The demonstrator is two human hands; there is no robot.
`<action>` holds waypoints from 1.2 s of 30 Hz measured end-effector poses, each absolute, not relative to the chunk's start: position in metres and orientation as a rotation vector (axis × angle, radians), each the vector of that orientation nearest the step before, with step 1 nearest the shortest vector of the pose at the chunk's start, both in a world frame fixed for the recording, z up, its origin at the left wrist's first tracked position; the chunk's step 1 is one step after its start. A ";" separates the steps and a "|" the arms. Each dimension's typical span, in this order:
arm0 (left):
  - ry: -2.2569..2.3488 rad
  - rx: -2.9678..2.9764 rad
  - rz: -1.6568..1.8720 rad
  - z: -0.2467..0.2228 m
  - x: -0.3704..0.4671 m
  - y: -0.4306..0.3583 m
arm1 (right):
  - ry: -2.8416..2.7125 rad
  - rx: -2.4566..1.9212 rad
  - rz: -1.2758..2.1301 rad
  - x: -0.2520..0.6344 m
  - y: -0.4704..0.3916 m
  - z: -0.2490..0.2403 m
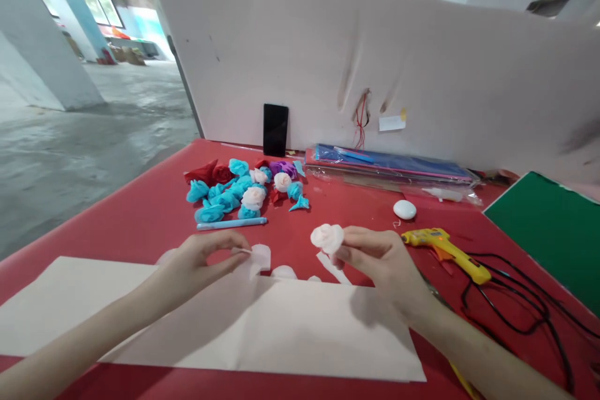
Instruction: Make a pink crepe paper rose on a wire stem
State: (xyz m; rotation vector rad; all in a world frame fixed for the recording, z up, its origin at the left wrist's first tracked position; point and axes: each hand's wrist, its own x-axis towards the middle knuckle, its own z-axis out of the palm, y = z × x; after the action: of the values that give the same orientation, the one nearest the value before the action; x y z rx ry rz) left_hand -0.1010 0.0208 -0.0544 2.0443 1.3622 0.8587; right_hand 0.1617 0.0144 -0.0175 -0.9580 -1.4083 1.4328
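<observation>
The right hand (pixel 382 256) pinches a pale flower (pixel 327 237) above the red desk (pixel 140 219); the left hand (pixel 202 257) pinches a pale petal (pixel 261 257). Pale sheets (pixel 323 331) spread nearer; beyond lie a light-blue pen (pixel 232 224) and bunched flowers (pixel 225 201), with a yellow glue gun (pixel 452 251) rightward.

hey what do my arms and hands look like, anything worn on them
Your left hand and right hand are ungloved; your left forearm and right forearm are bare, no sleeves in view. Something small shows beside the right wrist, too blurred to tell whether it is a band.
</observation>
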 end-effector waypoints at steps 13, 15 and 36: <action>1.361 2.221 0.791 -0.054 -0.082 0.029 | -1.140 -1.009 1.944 0.122 0.024 -0.044; 1.366 2.292 0.726 -0.055 -0.089 0.027 | -1.057 -1.001 1.930 0.123 0.023 -0.047; 1.391 2.677 0.429 -0.080 -0.119 -0.001 | -0.669 -0.856 1.881 0.138 0.023 -0.067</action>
State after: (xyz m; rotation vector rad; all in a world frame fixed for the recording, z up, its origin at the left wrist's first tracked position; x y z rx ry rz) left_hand -0.1188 -0.0015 -0.0797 2.6773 1.3913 0.4286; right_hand 0.1380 0.0230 -0.0673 -0.8562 -0.6687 1.8806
